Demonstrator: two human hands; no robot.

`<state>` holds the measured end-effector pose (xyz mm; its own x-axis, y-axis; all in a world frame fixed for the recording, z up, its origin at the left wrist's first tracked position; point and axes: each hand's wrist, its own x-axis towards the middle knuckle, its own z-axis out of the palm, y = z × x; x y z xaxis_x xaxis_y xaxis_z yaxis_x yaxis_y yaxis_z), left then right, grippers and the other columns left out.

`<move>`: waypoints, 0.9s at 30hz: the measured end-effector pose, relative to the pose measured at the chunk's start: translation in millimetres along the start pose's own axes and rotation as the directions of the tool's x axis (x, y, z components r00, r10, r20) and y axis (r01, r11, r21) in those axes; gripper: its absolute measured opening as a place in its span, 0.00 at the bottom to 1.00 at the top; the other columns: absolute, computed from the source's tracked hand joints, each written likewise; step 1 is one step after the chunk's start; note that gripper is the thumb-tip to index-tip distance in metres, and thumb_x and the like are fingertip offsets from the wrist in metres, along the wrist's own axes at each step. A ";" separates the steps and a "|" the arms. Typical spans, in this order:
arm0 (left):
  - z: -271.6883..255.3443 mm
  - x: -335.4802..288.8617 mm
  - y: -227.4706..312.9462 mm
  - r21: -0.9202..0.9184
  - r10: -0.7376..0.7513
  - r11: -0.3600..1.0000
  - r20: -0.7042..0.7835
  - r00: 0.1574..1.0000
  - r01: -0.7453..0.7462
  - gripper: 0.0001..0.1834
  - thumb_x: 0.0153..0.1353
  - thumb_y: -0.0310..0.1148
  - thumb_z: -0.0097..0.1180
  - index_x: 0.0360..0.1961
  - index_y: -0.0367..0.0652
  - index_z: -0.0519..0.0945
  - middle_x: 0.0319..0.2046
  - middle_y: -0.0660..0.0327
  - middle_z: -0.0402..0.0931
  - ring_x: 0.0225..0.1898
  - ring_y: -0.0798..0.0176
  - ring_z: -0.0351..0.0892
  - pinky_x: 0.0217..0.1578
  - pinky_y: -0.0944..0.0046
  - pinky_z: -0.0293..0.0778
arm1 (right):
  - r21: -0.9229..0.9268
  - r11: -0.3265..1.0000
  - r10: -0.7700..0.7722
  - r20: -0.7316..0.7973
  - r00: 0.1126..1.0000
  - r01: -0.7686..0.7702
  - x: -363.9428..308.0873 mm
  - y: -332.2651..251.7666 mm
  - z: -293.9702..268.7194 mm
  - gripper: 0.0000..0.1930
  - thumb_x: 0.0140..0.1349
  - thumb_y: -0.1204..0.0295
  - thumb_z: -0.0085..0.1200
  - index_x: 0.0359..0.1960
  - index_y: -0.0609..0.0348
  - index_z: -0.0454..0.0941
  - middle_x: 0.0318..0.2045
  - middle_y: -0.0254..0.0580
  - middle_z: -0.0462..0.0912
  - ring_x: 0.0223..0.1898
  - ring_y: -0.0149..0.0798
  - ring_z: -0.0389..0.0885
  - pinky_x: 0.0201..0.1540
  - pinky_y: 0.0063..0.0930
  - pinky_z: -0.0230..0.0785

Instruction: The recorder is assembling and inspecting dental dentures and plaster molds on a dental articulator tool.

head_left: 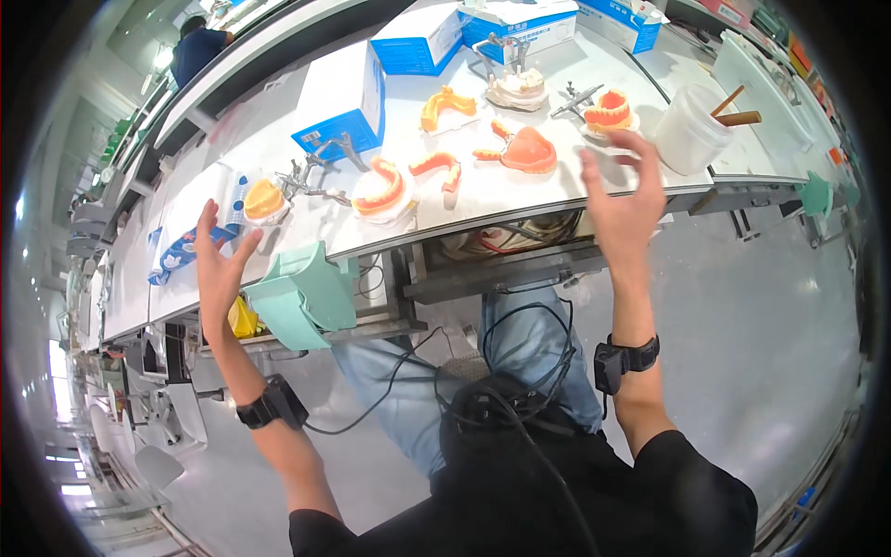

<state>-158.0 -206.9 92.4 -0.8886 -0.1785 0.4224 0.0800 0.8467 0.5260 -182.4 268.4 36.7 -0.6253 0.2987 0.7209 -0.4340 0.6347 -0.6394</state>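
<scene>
My left hand [219, 269] is raised at the bench's front edge, fingers apart and holding nothing. Beside it sits a yellow dental cast [264, 200], with a metal articulator [320, 174] to its right. My right hand [624, 190] hovers over the front edge, fingers spread and curved, empty. Just beyond its fingertips stands a cast with a red-orange denture [609, 110]. Between the hands lie a cast with a pink arch [379, 188], a loose pink horseshoe-shaped piece [438, 168], a pink denture plate [529, 150], an orange-yellow arch [447, 108] and a white plaster cast [516, 89].
Blue-and-white boxes [342, 97] line the back. A whitish plastic jar [689, 135] holding brown sticks stands right of my right hand. Green bin [302, 295] juts out below the front edge, beside an open drawer [506, 269] with cables. Further off is a person [195, 54].
</scene>
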 end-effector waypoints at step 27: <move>-21.7 -44.1 17.9 -0.376 -0.077 0.912 -0.549 0.832 -0.164 0.32 0.59 0.24 0.64 0.63 0.31 0.65 0.57 0.49 0.71 0.57 0.58 0.74 0.60 0.62 0.69 | 0.653 0.581 0.367 0.323 0.873 -0.485 -36.8 -35.4 -13.8 0.31 0.49 0.82 0.70 0.56 0.68 0.70 0.50 0.45 0.79 0.50 0.36 0.81 0.55 0.27 0.72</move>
<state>-107.6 -194.8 99.2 -0.4978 -0.4888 0.7164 0.3889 0.6126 0.6881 -135.1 244.8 36.5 -0.9140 0.2635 0.3086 -0.3722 -0.2416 -0.8962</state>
